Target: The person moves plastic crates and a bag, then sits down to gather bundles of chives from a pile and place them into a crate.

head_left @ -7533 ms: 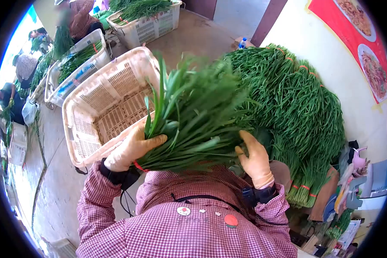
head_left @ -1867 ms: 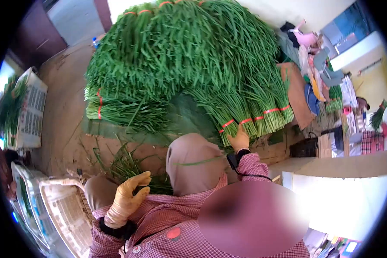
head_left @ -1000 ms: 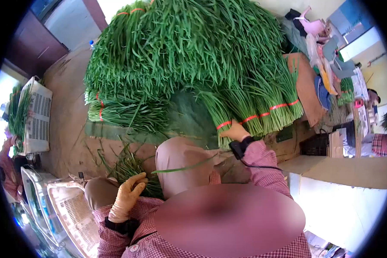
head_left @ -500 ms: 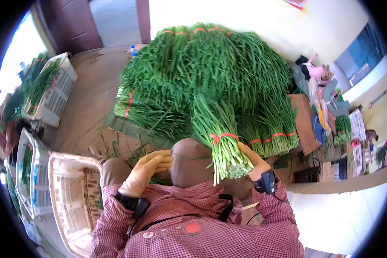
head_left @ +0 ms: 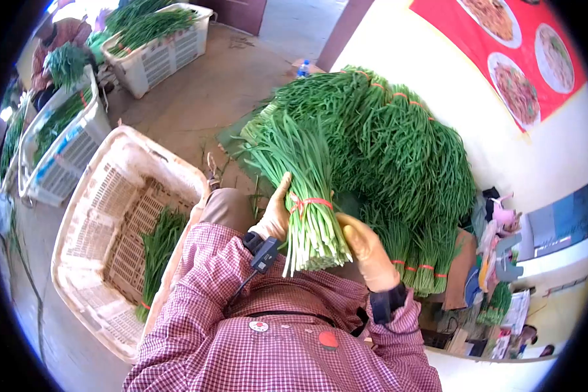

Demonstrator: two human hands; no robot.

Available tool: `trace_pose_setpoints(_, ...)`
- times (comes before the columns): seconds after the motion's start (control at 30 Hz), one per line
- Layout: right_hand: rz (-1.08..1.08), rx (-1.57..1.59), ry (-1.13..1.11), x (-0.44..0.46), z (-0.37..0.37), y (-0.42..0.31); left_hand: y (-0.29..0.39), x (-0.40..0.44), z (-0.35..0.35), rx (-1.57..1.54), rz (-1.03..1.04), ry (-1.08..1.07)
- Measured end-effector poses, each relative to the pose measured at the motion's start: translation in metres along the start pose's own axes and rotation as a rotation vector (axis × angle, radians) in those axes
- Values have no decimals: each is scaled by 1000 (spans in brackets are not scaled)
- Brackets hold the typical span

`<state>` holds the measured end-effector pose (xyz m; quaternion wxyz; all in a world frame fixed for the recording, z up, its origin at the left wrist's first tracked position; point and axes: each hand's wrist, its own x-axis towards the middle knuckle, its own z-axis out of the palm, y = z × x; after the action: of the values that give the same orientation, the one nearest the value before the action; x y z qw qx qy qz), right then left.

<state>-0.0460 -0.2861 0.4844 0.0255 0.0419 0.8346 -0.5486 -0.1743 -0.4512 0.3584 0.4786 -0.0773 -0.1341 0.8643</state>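
Note:
In front of my lap is a bunch of garlic chives point(head_left: 317, 228) tied with a red band, its pale cut ends toward me and its green leaves pointing up and away. My gloved left hand point(head_left: 276, 212) grips it from the left near the band. On the other side, my gloved right hand point(head_left: 367, 253) is closed against the stalks, some of its fingers hidden. Behind the bunch lies a large heap of banded chives point(head_left: 398, 150).
A dirty white plastic crate point(head_left: 127, 147) with one banded bunch point(head_left: 158, 251) inside stands at my left. Farther left are more crates of chives point(head_left: 170, 55) and another person point(head_left: 68, 36). A blue-capped bottle point(head_left: 303, 68) stands behind the heap, near the wall.
My view has swung left, showing more of the crate. My left hand, free before, has come onto the bunch. My right hand stays at its right side.

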Motion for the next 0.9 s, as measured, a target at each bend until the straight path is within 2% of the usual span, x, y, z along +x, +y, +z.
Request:
trace_pose_setpoints(0.03, -49, -82, 38, -2, -3, -19, 10, -3, -7, -25, -37, -71)
trace_pose_setpoints(0.07, -89, 12, 91, -7, 2, -24, 17, -3, -14, -22, 2, -71)
trace_pose_setpoints(0.13, -433, -373, 114, -2, 5, -44, 24, -3, -20, -81, -8, -66)
trace_pose_setpoints(0.27, -579, -588, -44, 10, 31, -61, 29, 2, -26, -62, 4, -106)
trace_pose_setpoints(0.4, -656, -711, -38, 27, 45, -56, 33, 4, -32, -50, 3, -102)
trace_pose_setpoints(0.6, -791, -672, 12, 47, 59, -46, 44, 10, -45, -115, -48, -185)
trace_pose_setpoints(0.63, -835, -664, 26, 49, 59, -42, 44, 12, -45, -79, 11, -161)
trace_pose_setpoints(0.73, -767, -593, -153, 34, 52, -53, 46, 16, -47, -62, 85, -52)
trace_pose_setpoints(0.77, -686, -497, -274, 22, 43, -64, 47, 13, -44, -145, 28, -14)
trace_pose_setpoints(0.8, -577, -272, -381, 16, 37, -71, 45, 9, -37, -132, 89, 36)
trace_pose_setpoints(0.87, -373, -199, -491, 1, 10, -67, 37, 9, -26, -102, 201, 137)
trace_pose_setpoints(0.9, -353, -377, -239, -3, 12, -70, 36, 12, -23, -99, 270, 202)
